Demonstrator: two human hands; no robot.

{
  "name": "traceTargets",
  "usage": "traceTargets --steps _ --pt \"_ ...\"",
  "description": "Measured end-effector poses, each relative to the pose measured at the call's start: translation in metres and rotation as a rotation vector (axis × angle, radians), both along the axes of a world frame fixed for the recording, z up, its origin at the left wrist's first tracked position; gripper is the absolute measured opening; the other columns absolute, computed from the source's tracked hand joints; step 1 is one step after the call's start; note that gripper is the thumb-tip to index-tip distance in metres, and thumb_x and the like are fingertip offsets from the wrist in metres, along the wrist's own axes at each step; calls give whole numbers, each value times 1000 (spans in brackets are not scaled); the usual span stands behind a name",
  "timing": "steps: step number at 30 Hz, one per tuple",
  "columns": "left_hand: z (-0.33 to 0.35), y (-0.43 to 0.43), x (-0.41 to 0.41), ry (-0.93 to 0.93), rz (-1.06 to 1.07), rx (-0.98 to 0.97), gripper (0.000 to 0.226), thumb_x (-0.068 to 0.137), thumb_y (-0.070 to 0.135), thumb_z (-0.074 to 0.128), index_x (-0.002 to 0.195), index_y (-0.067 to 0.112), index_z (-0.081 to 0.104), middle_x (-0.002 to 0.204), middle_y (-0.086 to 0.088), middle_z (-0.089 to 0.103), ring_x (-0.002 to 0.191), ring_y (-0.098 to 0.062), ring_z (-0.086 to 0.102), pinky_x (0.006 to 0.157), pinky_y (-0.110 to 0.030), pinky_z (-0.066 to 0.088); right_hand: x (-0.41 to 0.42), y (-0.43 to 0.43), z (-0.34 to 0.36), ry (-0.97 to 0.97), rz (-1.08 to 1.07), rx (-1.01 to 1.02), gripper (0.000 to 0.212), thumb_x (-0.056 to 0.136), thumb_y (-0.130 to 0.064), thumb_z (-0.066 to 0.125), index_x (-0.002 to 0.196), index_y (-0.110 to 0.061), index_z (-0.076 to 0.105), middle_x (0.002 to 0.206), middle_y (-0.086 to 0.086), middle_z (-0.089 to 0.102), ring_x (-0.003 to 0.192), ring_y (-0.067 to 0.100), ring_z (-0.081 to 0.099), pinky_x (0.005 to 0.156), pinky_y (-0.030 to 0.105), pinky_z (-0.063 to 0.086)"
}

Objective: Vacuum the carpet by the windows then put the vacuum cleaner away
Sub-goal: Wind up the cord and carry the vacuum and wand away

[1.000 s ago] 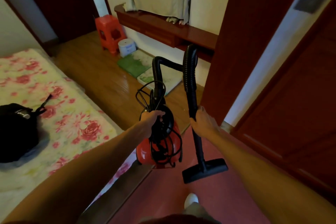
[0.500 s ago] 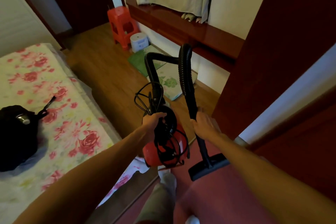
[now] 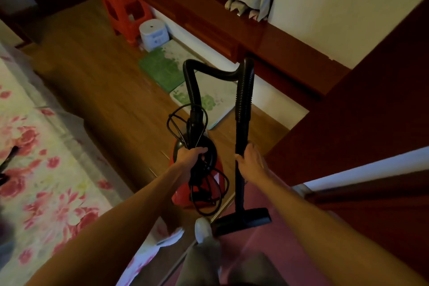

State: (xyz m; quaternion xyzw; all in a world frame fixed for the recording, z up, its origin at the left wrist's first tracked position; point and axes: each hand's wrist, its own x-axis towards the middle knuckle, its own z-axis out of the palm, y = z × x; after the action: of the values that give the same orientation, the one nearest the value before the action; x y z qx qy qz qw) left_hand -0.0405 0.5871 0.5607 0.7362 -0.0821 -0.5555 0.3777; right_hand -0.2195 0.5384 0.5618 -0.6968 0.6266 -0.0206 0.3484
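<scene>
Vacuum cleaner [image 3: 183, 195]: red canister, apparently lifted off the wood floor [image 3: 92, 76], in front of the person between the bed [image 3: 46, 169] and the doorway.
Left hand [image 3: 192, 158]: fingers clenched over the black top handle of the canister, with loops of the cord [image 3: 183, 121] bunched into the same grip.
Right hand [image 3: 249, 162]: wrapped around the black wand [image 3: 240, 137] partway up; the nozzle [image 3: 243, 218] hangs at the bottom, just beside a foot [image 3: 203, 227].
Hose [image 3: 243, 90]: ribbed and black, arching from the canister top over to the wand.
Carpet: most likely the two mats, one green [image 3: 162, 67] and one pale with a green print [image 3: 209, 97], lying edge to edge under the dark wooden sill [image 3: 209, 18], ahead of the canister.
Weight: the canister looks like the heavy part (one hand carries it alone), so it may swing if moved fast.
Stiffness: the wand is rigid and steers well from mid-length; the hose is floppy and gives no control.
Snag risk: the loose cord loops could catch the nozzle or the foot.
Best hold: top handle for carrying, wand for guiding.
Stage: cord wound up, so vacuuming has probably not begun.
</scene>
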Motion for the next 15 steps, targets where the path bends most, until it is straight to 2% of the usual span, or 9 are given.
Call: traceTargets --steps 4,8,11,15 --pt "-6 -58 20 -58 -116 15 25 86 15 75 69 5 60 67 -10 62 57 -24 61 59 -33 53 23 -47 -12 -80 -149 40 38 98 -15 57 130 0 45 124 15 53 114 31 56 78 31 43" --pt "-23 -113 35 -116 -233 64 21 86 16 75 73 5 62 67 -10 62 56 -24 61 54 -28 51 36 -86 -43 -120 -290 112 37 96 -18 59 126 2 49 122 15 56 115 32 57 79 30 44" --pt "-42 -154 41 -185 -337 101 21 85 13 74 69 7 62 63 -10 61 53 -21 58 56 -30 52 42 -117 -66 -109 -297 187 32 98 -20 55 121 3 52 121 17 57 113 32 57 77 25 35" --pt "-69 -216 51 -285 -464 163 16 86 9 72 73 8 62 61 -6 61 52 -18 57 51 -24 49 57 -153 -113 -217 -397 314 44 96 -25 55 131 0 49 128 16 56 121 33 55 96 33 43"
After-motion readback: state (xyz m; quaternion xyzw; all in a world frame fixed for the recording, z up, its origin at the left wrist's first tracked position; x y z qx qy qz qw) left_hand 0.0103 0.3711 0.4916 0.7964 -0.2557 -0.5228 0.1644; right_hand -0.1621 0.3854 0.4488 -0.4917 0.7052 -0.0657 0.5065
